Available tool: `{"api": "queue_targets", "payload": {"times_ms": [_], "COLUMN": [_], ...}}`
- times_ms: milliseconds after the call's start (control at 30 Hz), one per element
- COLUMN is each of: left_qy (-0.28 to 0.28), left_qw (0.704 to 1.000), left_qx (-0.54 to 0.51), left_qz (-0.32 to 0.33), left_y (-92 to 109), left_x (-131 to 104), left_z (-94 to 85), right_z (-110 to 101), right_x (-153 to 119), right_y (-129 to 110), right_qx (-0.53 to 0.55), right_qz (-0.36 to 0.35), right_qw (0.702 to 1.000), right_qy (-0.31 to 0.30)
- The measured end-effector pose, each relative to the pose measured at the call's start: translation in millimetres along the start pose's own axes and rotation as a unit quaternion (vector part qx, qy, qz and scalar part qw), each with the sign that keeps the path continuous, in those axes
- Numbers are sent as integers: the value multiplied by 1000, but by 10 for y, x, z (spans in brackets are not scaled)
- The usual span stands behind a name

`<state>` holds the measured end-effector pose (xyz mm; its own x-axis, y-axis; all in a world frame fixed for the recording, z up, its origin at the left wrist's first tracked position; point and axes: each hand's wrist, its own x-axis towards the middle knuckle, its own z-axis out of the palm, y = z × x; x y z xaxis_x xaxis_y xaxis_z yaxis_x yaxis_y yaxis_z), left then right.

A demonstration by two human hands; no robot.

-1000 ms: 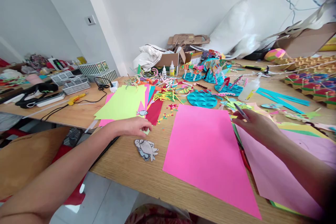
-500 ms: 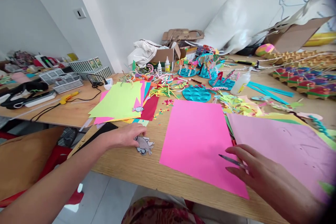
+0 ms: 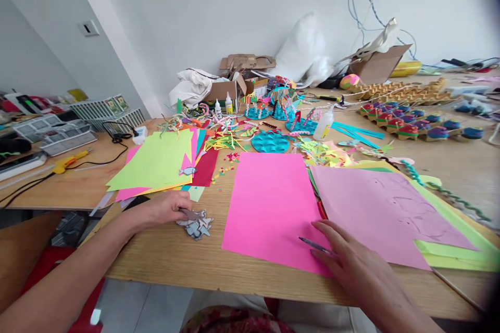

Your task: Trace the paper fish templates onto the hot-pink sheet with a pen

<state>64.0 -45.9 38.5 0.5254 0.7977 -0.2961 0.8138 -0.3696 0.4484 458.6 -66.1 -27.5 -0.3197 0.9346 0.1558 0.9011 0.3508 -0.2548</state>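
My left hand is closed at the left of the table. Its thumb and fingers pinch a grey paper cutout at the edge of a small pile. Beneath and beside it lie more pale blue-grey paper cutouts with dark outlines, their shapes overlapping. My right hand holds a pen between thumb and fingers, tip pointing left. The pen is above the lower right part of a bright pink sheet, on which I see no marks.
A light pink sheet with pencil outlines lies to the right. At left is a stack of coloured paper bearing a small fish cutout. Glue bottles, paper scraps and blue craft pieces fill the back.
The view has turned to the right. My left hand now pinches the grey cutout and lifts or shifts it, so more of the cutouts below show. My right hand still holds the pen.
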Motion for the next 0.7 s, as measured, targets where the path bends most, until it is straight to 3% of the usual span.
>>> {"api": "queue_targets", "payload": {"times_ms": [167,400,567,700], "left_qy": [32,50,39,39], "left_qw": [995,988,990,991], "left_qx": [-34,-52,-67,-113], "left_qz": [-84,-134,-119,-60], "left_y": [-55,2,133,378], "left_x": [-30,-51,-44,20], "left_z": [-57,-48,-93,-12], "right_z": [48,164,197,181], "right_x": [-4,9,12,9], "right_y": [30,154,168,127], "right_qx": [-5,-7,-3,-11], "right_qz": [-15,-44,-42,-29], "right_qw": [1000,999,999,999], "right_qy": [-15,-17,-15,-15]}}
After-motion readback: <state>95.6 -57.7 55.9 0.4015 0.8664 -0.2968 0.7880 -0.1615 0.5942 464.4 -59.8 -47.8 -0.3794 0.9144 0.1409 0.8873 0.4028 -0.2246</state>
